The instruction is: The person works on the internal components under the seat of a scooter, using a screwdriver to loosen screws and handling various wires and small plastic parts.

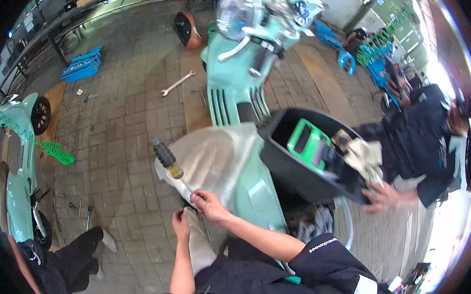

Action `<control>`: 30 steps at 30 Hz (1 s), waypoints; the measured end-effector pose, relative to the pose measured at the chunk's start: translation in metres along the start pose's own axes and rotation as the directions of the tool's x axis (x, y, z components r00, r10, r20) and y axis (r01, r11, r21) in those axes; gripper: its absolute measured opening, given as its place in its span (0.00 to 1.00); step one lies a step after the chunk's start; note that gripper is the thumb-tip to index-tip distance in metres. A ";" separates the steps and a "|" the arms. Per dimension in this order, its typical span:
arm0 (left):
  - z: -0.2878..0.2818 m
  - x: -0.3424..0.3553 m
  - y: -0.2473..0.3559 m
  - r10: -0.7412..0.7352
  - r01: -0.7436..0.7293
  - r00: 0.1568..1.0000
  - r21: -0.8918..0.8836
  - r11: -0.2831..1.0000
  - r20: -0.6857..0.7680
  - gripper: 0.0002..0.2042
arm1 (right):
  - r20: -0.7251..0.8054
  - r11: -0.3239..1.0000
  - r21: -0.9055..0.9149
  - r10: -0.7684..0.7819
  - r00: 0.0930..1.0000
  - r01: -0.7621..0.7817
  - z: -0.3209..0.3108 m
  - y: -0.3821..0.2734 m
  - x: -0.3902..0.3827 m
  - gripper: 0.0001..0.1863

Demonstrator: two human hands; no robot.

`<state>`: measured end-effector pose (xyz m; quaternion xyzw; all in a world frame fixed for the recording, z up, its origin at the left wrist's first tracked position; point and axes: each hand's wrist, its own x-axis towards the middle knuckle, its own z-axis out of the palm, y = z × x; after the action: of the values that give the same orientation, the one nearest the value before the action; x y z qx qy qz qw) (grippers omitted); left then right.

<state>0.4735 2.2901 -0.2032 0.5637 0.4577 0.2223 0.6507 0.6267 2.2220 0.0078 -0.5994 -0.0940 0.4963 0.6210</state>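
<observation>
My right hand [206, 206] grips the thin metal shaft of a screwdriver [167, 160], whose ribbed dark handle with a yellow collar points up and away from me. My left hand [182, 223] is closed just below it, beside the lower edge of a silvery covered section [208, 161] of the mint-green scooter [259, 195]; what its fingers hold, if anything, I cannot make out. To the right, a co-worker's hand [379, 198] holds a dark grey open bin [292, 178] with a green-and-black case [306, 144] and a beige cloth [364, 157] inside.
Another mint scooter [24, 174] with a coiled green hose [56, 151] stands left, near a person's leg [84, 251]. A blue toolbox [81, 69], wrench [178, 83] and red-and-black object [189, 37] lie on the brick floor. A co-worker [420, 139] leans in at right; others [398, 86] are behind.
</observation>
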 end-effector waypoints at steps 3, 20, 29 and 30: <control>0.045 -0.080 0.089 0.054 -0.069 0.977 0.067 0.995 0.205 0.12 | 0.001 0.984 0.171 -0.042 0.999 0.041 -0.012 0.006 -0.134 0.09; 0.250 -0.250 0.151 0.199 -0.739 0.409 0.196 0.644 0.891 0.47 | -0.810 0.912 -0.326 -0.405 0.425 0.247 -0.210 0.090 -0.344 0.07; 0.257 -0.246 0.140 -0.059 -0.907 0.244 0.249 0.338 0.968 0.45 | -0.862 0.913 -0.383 -0.408 0.302 0.141 -0.238 0.133 -0.326 0.06; 0.258 -0.245 0.139 -0.060 -0.913 0.238 0.245 0.326 0.969 0.43 | -0.847 0.899 -0.402 -0.438 0.303 0.176 -0.238 0.133 -0.325 0.06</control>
<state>0.6046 1.9928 -0.0025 0.9316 -0.1335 -0.1463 0.3048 0.5700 1.8018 -0.0107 -0.8104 0.0983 -0.0688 0.5735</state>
